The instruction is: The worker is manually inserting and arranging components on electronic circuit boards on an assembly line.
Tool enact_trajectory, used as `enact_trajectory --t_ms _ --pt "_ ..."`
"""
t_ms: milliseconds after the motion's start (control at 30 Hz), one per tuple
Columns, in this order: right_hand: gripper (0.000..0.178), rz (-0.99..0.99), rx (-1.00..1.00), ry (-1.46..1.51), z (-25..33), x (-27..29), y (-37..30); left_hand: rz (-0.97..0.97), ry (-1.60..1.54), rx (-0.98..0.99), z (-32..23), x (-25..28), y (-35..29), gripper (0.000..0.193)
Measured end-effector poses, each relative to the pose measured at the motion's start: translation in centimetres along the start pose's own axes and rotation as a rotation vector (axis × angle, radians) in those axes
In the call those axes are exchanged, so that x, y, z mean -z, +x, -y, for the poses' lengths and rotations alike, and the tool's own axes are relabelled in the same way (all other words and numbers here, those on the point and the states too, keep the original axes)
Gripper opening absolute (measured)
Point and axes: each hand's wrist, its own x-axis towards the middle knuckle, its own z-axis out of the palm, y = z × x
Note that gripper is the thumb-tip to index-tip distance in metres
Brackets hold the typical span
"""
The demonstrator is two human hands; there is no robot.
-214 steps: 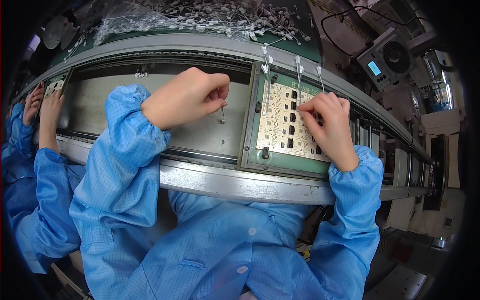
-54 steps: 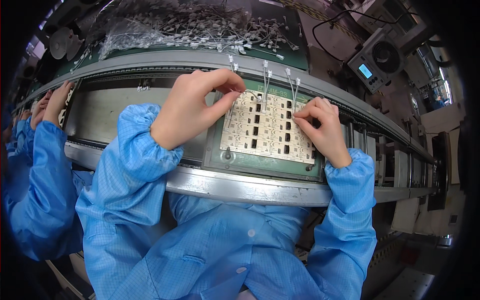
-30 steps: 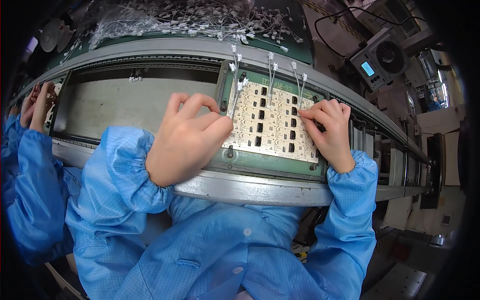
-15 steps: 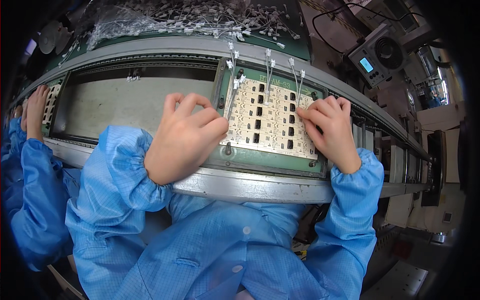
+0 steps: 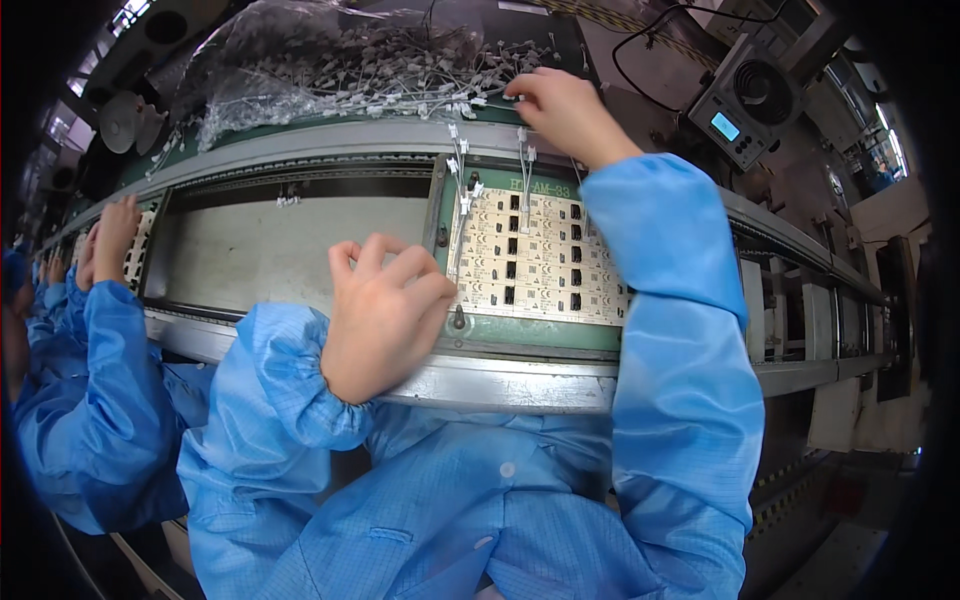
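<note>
Panel [image 5: 543, 262] with at least ten black blocks [image 5: 511, 270] lies in a green lettered fixture [image 5: 530, 331], left hand [image 5: 388, 318] half-curled at its edge, right hand [image 5: 562, 108] bent by heaped leads [image 5: 400, 82], any hold impossible to tell.

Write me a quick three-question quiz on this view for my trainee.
1. Which of the wearer's hands is nearer the pile of white-ended cables?

2. True or false: the left hand is at the left edge of the pale board panel.

3. The screen on the grey device is: a) dark, b) lit, c) covered.

Key: 1. The right hand. 2. True. 3. b.
</note>
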Motion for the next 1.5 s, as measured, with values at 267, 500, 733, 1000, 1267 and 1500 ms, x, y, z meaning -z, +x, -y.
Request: enact_trajectory --t_ms 267,500,733,1000,1267,1500 --pt "0.021 -0.132 -0.069 0.038 2.3 -4.4 3.8 0.003 -0.021 0.079 -0.2 0.1 -0.2 0.011" --pt "0.017 -0.099 0.048 0.134 0.6 -4.9 5.4 0.033 -0.042 0.055 -0.1 0.5 -0.1 0.013" --pt "0.022 -0.366 -0.29 0.742 -4.4 3.9 5.2 0.173 -0.015 -0.137 0.1 1.7 0.4 0.015" --pt "0.017 -0.166 -0.229 0.785 0.1 9.7 -6.1 -0.004 0.116 0.033 12.5 -1.1 11.3 0.025" --pt "0.009 -0.141 -0.409 0.517 5.8 10.0 -15.0 -0.088 0.306 0.054 16.6 -2.3 15.2 0.024" --pt "0.006 -0.123 -0.241 0.254 5.1 8.0 -16.5 0.115 0.271 0.179 17.8 -1.5 14.9 0.024"
